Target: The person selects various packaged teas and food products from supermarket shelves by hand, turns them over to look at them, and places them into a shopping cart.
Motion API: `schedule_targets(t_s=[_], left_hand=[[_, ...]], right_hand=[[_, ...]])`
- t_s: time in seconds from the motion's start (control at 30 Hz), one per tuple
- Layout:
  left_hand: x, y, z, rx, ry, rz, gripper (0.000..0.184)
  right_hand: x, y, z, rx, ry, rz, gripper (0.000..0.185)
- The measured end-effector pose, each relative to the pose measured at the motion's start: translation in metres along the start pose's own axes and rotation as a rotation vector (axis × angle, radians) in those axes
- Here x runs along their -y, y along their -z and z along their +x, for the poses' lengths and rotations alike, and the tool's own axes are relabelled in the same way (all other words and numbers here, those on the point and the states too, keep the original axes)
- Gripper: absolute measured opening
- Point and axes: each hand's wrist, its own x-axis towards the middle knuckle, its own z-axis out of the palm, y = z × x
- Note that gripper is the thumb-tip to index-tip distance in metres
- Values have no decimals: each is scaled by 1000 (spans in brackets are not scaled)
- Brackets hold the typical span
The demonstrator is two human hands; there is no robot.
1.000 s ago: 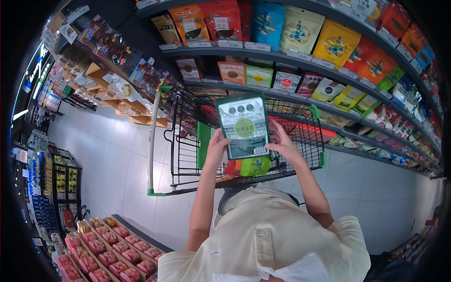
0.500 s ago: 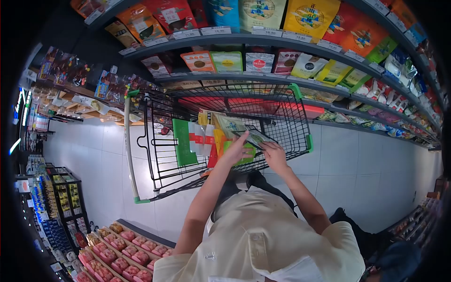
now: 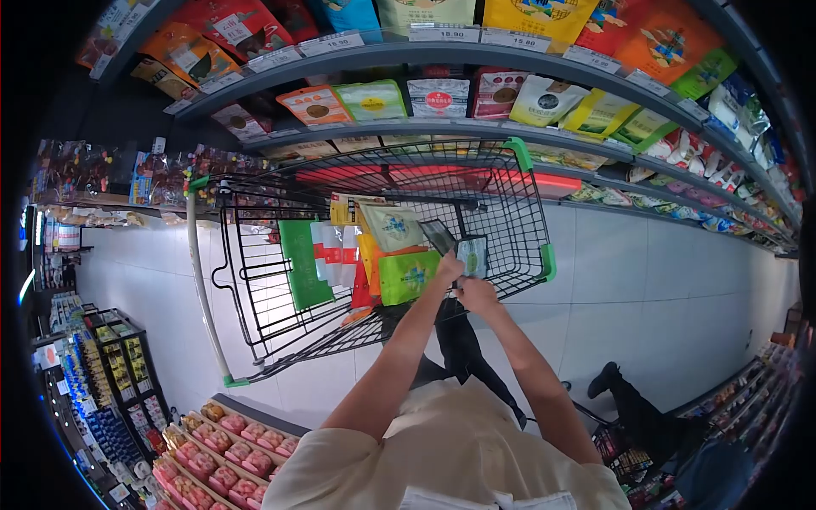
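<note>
My left hand (image 3: 450, 269) is closed at the lower end of a dark pouch (image 3: 437, 235) over the shopping cart (image 3: 546, 262). Right beside it, my right hand (image 3: 476, 294) is closed on the bottom of a pale blue-grey pouch (image 3: 473, 254) with a dark edge. The two hands almost touch, and the fingertips are partly hidden. Left of them in the cart lie a bright green pouch (image 3: 408, 277), a cream pouch (image 3: 393, 228), a yellow packet (image 3: 347, 210) and red and orange packs. A green panel (image 3: 304, 266) stands near the handle end.
Ahead run shelves (image 3: 357, 59) of colourful pouches with price tags. Pink packaged goods (image 3: 217, 455) stand in a display at lower left. Another person's leg (image 3: 637, 408) and a dark basket (image 3: 616, 446) are behind me at right. Pale tiled floor (image 3: 646, 263) extends to the right.
My hands have come closer together and lower over the cart. The dark and pale pouches now show apart from each other. The cart appears further left, and more of the green pouch shows.
</note>
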Motion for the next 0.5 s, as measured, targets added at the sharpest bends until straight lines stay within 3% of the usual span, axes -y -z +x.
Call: schedule_targets(t_s=[0.13, 0.23, 0.4, 0.47, 0.5], left_hand=[[22, 6, -3, 5, 9, 224, 50], [33, 25, -22, -90, -94, 138, 45], [60, 67, -65, -74, -223, -45, 33], [79, 86, -98, -154, -304, 38, 37], [83, 96, -119, -160, -230, 31, 34]], right_hand=[[3, 2, -7, -10, 19, 20, 26], [6, 4, -10, -39, 65, 47, 25], [-2, 14, 8, -104, 188, 84, 22], [-1, 38, 32, -154, 206, 121, 22], [3, 58, 45, -209, 211, 101, 22]])
